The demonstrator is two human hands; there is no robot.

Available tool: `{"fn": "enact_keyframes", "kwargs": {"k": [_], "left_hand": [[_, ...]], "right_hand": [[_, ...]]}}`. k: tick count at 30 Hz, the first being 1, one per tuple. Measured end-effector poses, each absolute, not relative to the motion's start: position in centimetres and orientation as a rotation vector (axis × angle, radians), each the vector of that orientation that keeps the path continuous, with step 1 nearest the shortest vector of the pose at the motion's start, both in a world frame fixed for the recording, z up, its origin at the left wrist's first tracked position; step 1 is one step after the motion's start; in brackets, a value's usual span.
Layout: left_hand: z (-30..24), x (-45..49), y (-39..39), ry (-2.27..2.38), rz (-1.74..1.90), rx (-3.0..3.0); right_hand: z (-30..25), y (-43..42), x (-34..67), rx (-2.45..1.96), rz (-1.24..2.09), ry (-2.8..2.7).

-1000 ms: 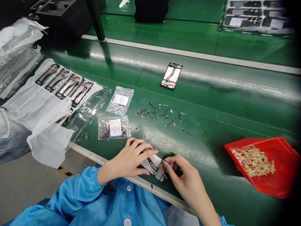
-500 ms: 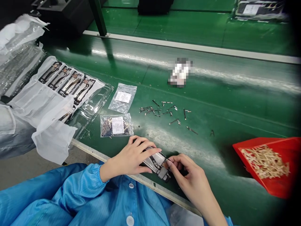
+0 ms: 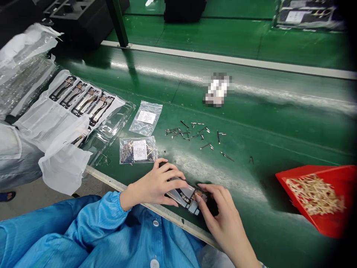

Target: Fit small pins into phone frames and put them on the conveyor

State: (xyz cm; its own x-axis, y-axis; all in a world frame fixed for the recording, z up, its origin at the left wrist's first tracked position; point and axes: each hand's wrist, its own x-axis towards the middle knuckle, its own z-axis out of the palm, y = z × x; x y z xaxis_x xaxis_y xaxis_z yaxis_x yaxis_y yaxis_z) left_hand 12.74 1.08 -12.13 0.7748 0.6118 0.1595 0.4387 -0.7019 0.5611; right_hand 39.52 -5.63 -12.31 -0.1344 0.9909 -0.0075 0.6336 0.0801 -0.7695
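At the table's near edge lies an opened phone assembly (image 3: 183, 194), silver and black with its inner parts showing. My left hand (image 3: 154, 185) is wrapped across its left end, fingers over the far side and thumb at the near side. The right end is held by my right hand (image 3: 223, 212), the thumb pressed on a copper-coloured spot and the index finger along the far edge. Beyond both hands, several small dark flex strips (image 3: 178, 131) are scattered on the green tabletop. A zip bag (image 3: 152, 147) full of similar small parts lies beside my left hand's fingertips.
Another labelled zip bag (image 3: 153, 123) lies farther back. On the left, a clear tray (image 3: 122, 117) holds several phone assemblies (image 3: 79, 93) in white foam wrap. A red bin (image 3: 309, 169) with pale small pieces stands on the right. A pixelated object (image 3: 216, 91) lies farther back.
My right thumb has gone from a pinch with the index finger to pressing flat on the phone assembly, and the index finger has stretched along its far edge. The left hand stays in place.
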Motion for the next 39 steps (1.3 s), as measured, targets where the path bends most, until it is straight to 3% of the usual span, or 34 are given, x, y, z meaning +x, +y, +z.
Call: {"fn": "enact_keyframes", "kwargs": {"k": [5, 15, 24, 33, 39], "left_hand": [[-10.5, 13.8, 2.1, 0.765, 0.672, 2.544], [-6.1, 19.2, 11.1, 0.957, 0.607, 2.469], [-6.7, 19.8, 10.5, 1.006, 0.593, 2.478], [-6.7, 19.1, 10.5, 0.947, 0.586, 2.48], [-7.0, 19.4, 10.1, 1.037, 0.708, 2.435]], "right_hand": [[-10.7, -4.3, 40.0, -1.569, 1.292, -1.456], [-8.3, 5.8, 43.3, -1.374, 1.217, -1.357], [-10.4, 5.9, 43.6, -1.359, 1.242, -1.224], [-10.1, 6.0, 44.2, -1.228, 0.542, -1.643], [-9.9, 6.0, 44.6, -1.212, 0.475, -1.725]]}}
